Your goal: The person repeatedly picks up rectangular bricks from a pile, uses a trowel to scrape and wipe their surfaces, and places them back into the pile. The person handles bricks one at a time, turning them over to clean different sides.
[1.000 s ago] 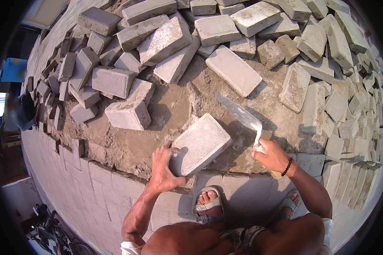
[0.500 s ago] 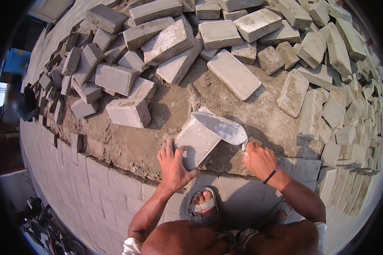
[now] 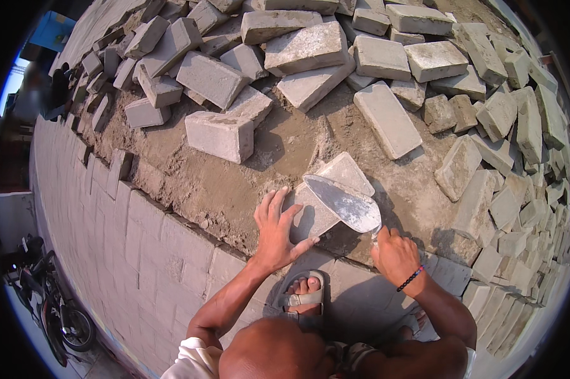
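A grey paving brick lies on the sand bed at the edge of the laid paving. My left hand is against its near left side, fingers spread and thumb stretched along the near edge. In my right hand, closed around the handle, is a trowel. Its pointed metal blade, smeared pale, lies across the brick and covers part of its top. Whether blade and brick touch cannot be made out. The handle is mostly hidden by my fingers.
Loose bricks are heaped on the sand ahead and to the right. Laid paving runs along the left and under my sandalled foot. A motorbike stands at far left, near a wall.
My left fingers have loosened from the brick and spread apart. The trowel blade stays over the brick, now showing more of its flat face. The whole view has shifted and turned a little.
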Tool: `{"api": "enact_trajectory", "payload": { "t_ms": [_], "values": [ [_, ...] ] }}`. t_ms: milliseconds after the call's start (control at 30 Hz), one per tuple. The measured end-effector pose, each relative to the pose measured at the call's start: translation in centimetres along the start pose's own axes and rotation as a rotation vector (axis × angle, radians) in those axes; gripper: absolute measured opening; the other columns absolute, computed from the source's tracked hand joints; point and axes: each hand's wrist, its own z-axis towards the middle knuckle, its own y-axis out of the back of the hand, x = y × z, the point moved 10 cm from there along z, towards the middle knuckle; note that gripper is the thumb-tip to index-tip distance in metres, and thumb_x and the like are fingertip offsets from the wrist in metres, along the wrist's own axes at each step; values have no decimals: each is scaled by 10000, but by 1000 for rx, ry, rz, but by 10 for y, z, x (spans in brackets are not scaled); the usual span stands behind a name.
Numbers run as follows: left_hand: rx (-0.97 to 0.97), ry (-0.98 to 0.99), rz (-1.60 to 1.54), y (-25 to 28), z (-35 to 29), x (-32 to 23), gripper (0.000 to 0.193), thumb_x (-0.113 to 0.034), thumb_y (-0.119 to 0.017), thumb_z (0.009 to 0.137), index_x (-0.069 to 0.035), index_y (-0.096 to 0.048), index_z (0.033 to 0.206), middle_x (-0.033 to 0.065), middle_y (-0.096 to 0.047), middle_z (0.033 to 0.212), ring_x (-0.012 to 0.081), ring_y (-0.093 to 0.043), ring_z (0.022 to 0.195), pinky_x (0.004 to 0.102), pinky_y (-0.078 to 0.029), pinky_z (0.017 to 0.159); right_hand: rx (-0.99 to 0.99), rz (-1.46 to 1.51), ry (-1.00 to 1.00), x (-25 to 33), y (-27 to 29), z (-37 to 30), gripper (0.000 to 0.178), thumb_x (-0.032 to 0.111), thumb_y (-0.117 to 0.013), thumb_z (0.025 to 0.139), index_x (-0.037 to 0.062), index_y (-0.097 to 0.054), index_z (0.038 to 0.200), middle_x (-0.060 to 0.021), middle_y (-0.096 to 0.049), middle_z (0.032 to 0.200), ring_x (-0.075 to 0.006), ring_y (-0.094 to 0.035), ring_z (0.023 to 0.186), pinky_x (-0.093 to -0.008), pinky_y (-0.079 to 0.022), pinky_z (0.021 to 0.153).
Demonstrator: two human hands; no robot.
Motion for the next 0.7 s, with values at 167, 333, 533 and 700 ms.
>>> {"api": "enact_trajectory", "payload": {
  "t_ms": [167,333,533,700],
  "values": [
    [-350,881,-1361,-56,-65,91,770,-271,-792,801,1,-374,1388,208,-402,1420,351,-448,1287,455,-361,1095,30,7,10,4,2,1,230,170,-598,852,-38,-548,935,-263,-640,841,-417,-674,704,-485,-554,642],
    [-142,864,-1653,-79,-45,62,679,-113,-794,749,-9,-434,1315,134,-585,1205,253,-592,1109,395,-506,951,-7,41,-13,-6,-10,0,247,178,-614,852,-38,-543,950,-272,-644,825,-432,-668,715,-503,-544,662],
    [-138,489,-815,-10,-6,7,652,-147,-846,609,15,-504,1139,146,-616,1063,239,-607,944,345,-489,832,-69,346,-157,-26,27,-40,292,209,-633,868,-31,-548,1011,-269,-661,815,-445,-652,749,-521,-512,701],
    [120,356,-346,-20,6,-41,607,-176,-856,580,15,-527,1052,161,-596,914,279,-598,867,397,-479,792,-23,526,-142,-15,50,-90,326,248,-638,879,0,-545,1068,-251,-659,794,-462,-640,782,-532,-502,725]
  ]
}}
